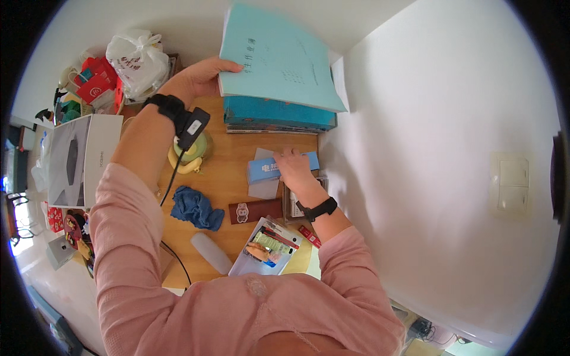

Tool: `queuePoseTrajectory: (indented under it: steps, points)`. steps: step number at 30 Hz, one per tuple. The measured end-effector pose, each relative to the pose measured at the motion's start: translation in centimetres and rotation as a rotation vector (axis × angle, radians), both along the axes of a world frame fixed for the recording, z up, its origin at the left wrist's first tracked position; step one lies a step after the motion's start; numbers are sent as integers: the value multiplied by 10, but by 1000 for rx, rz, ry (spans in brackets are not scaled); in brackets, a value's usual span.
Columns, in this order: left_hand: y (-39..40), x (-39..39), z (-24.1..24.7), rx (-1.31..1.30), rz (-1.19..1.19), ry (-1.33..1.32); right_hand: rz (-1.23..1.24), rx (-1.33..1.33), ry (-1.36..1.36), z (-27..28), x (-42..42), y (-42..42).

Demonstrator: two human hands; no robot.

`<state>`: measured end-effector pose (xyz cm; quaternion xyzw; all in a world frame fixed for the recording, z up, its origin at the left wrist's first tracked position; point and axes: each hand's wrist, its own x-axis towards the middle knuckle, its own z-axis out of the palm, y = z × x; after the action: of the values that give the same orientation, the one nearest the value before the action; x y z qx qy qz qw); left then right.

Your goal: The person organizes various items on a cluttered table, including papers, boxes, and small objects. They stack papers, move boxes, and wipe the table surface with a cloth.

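My left hand (207, 75) grips the left edge of a light teal paper-bound book (276, 62), its thumb on the cover, above a teal box file (280, 111) that lies on more flat items against the wall. My right hand (294, 167) rests on a blue printed box (262, 170), fingers over its top; whether it grips the box, I cannot tell. Under that box lies a translucent sheet (262, 190). Nearer me are a dark red pouch with a cartoon sticker (262, 211) and a crumpled blue cloth (196, 209).
A white projector box (102, 160), a tied white plastic bag (138, 62) and red paper bags (95, 86) stand left. Bananas (189, 167) lie by my left forearm. Close to me are a grey case (210, 253) and a tray with small items (254, 262). The white wall (423, 155) bounds the right.
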<state>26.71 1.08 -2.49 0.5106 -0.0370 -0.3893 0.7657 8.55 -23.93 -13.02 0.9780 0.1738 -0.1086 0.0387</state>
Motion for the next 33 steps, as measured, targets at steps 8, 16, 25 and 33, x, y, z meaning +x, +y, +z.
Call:
queuePoseTrajectory:
  steps: [8, 16, 25, 33]
  points:
    - [-35, 37, -82, 26, -49, 101, -16, 65, -60, -6, -1, 3]
    - [-37, 38, -100, 204, -40, 142, -20, 71, 26, -2, 3, 2]
    - [-31, 32, -106, 295, 20, 42, -27, 89, 10, 1, 2, 3]
    - [-43, 33, -106, 550, 58, -67, -28, 87, 35, 0, 5, 3]
